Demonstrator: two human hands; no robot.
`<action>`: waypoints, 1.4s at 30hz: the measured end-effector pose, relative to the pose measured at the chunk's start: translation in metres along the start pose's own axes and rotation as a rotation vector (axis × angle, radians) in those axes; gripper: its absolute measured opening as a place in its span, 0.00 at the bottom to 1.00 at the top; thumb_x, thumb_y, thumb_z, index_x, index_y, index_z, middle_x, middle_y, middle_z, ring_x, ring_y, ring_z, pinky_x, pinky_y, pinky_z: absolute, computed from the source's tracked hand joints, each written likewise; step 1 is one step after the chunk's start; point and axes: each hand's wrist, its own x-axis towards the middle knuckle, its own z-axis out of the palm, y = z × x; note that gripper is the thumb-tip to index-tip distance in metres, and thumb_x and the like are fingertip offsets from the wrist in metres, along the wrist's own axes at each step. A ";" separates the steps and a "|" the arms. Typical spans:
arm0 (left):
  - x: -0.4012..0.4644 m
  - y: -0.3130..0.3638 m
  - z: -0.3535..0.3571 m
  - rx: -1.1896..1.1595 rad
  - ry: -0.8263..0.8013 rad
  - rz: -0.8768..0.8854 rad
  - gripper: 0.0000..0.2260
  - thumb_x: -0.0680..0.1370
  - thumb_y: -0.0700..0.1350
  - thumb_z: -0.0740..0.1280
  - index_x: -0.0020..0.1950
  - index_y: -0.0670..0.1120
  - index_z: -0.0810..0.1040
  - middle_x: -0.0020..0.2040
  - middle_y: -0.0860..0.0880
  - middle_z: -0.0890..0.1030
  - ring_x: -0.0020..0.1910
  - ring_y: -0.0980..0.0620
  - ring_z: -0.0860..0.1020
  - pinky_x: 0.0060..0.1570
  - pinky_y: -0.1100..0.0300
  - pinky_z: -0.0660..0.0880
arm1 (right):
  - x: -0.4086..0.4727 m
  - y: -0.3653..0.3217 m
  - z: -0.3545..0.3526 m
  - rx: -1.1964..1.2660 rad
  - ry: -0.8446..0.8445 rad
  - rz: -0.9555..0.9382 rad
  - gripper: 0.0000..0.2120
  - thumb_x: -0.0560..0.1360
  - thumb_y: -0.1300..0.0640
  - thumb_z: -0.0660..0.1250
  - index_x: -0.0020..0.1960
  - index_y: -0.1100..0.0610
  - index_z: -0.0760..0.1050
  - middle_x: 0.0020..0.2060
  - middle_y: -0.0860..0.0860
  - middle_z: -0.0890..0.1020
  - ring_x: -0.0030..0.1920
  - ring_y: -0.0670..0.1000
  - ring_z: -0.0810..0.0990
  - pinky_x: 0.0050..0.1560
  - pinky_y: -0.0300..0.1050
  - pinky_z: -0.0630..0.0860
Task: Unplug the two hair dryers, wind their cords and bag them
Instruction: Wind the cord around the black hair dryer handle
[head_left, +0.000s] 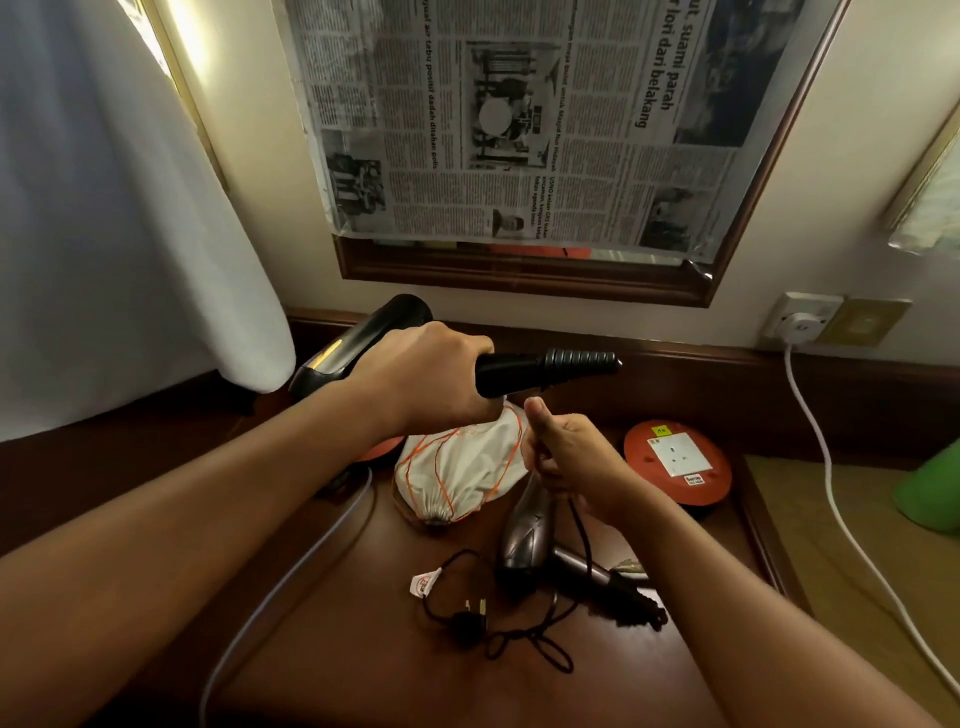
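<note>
My left hand (426, 371) grips the handle of a black hair dryer (363, 338), held level above the wooden table (363, 670) with its ribbed cord collar pointing right. My right hand (566, 457) is closed on that dryer's black cord (584, 525), which hangs down from my fist. A second, bronze hair dryer (524, 540) lies on the table below my right hand. Its black cord and plug (470, 618) lie loose in front of it. A white drawstring bag (457, 467) with an orange cord lies closed behind the bronze dryer.
An orange round extension reel (675, 460) with a white socket sits at the right. A white cable (831, 493) runs from a wall socket (802, 322). A grey cable (291, 571) crosses the table at left. A white cloth (119, 234) hangs at left; a newspaper-covered mirror (519, 130) is behind.
</note>
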 end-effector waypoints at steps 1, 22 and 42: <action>-0.001 0.003 -0.001 0.003 -0.008 0.000 0.09 0.72 0.60 0.66 0.42 0.57 0.70 0.35 0.54 0.76 0.34 0.56 0.76 0.36 0.57 0.76 | 0.001 -0.002 -0.004 0.005 -0.015 0.016 0.28 0.72 0.36 0.57 0.30 0.59 0.72 0.22 0.50 0.62 0.23 0.46 0.59 0.25 0.37 0.58; -0.011 0.020 0.013 0.300 -0.141 0.051 0.11 0.75 0.58 0.64 0.52 0.53 0.73 0.37 0.54 0.75 0.36 0.55 0.76 0.39 0.58 0.77 | 0.006 -0.076 -0.063 -0.199 -0.190 -0.074 0.06 0.66 0.60 0.70 0.41 0.62 0.80 0.38 0.62 0.74 0.37 0.53 0.70 0.36 0.42 0.65; 0.008 -0.006 0.041 0.200 -0.165 -0.189 0.10 0.73 0.58 0.66 0.45 0.55 0.70 0.37 0.54 0.75 0.35 0.54 0.75 0.34 0.58 0.70 | -0.014 -0.079 -0.009 -1.278 0.145 -0.416 0.13 0.79 0.53 0.60 0.53 0.54 0.82 0.39 0.48 0.75 0.39 0.49 0.75 0.34 0.42 0.69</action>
